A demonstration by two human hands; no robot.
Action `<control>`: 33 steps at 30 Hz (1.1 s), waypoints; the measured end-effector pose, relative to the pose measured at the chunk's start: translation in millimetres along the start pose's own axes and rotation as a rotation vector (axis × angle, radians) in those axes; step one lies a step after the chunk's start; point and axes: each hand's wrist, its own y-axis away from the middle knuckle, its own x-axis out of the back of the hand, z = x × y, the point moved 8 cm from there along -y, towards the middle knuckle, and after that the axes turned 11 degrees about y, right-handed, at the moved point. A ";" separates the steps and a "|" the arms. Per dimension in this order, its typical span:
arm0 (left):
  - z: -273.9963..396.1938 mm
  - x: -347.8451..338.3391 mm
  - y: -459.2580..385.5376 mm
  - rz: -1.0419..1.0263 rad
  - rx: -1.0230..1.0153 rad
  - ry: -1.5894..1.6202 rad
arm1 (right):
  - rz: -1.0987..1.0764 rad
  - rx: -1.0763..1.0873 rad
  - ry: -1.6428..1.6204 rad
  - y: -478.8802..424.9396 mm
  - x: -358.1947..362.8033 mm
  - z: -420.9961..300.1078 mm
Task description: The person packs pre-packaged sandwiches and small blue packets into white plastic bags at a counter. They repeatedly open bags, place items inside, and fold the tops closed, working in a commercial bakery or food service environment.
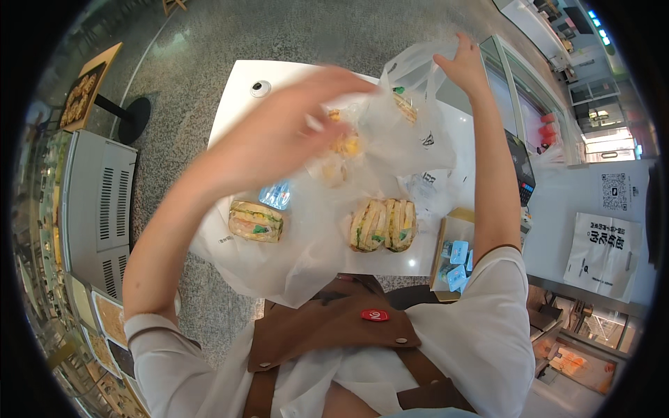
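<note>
My left hand (pixel 319 115), blurred by motion, hovers over the white table (pixel 230 112) with thumb and fingers apart; whether it pinches anything is unclear. Its fingertips are near a translucent plastic bag (pixel 407 146) with a wrapped sandwich (pixel 405 107) inside. At that bag's upper right, my right hand (pixel 462 65) spreads its fingers beside a handle. Yellow food in clear wrapping (pixel 345 143) lies partly behind my left hand. Another translucent bag (pixel 298 266) spreads over the near left, around a wrapped sandwich (pixel 256 222) and a blue packet (pixel 275 194). Two sandwich halves (pixel 383 225) stand together nearer me.
A carton (pixel 439 256) of blue packets (pixel 457 261) sits by my right arm. Further right are a card terminal (pixel 518 167), a white paper bag with writing (pixel 603 256) and a glass-fronted case (pixel 502 83). A vented cabinet (pixel 102 193) stands left.
</note>
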 end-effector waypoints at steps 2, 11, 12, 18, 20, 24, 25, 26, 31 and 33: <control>-7.2 -66.4 -32.9 -0.129 -0.115 -0.182 | -0.014 -0.039 -0.043 -16.4 -16.4 -2.9; -38.1 -133.1 -58.4 -0.410 0.056 -0.593 | -0.205 0.086 -0.141 -59.5 -66.0 72.0; -34.1 -122.6 -57.1 -0.338 0.027 -0.627 | -0.101 0.114 -0.059 -62.7 -49.3 67.7; 17.2 -11.0 -41.5 0.039 -0.133 -0.708 | 0.240 0.217 -0.008 -120.9 45.2 19.6; 24.5 29.3 -30.5 0.156 -0.195 -0.759 | 0.392 0.293 0.105 -132.1 70.9 -19.0; 24.3 83.4 -2.0 0.240 -0.024 -0.874 | 0.118 0.240 -0.155 -153.2 61.0 -55.7; 26.4 93.1 9.7 0.256 -0.061 -0.842 | 0.066 0.256 -0.256 -159.3 46.5 -66.3; 27.1 100.7 20.4 0.273 -0.098 -0.811 | 0.014 0.271 -0.355 -161.9 32.5 -74.6; -5.4 125.2 70.2 0.269 0.026 -0.881 | -0.239 0.216 -0.694 -127.9 -26.4 -126.1; -8.0 127.0 88.7 0.284 -0.008 -0.889 | -0.298 0.209 -0.741 -104.3 -39.2 -151.9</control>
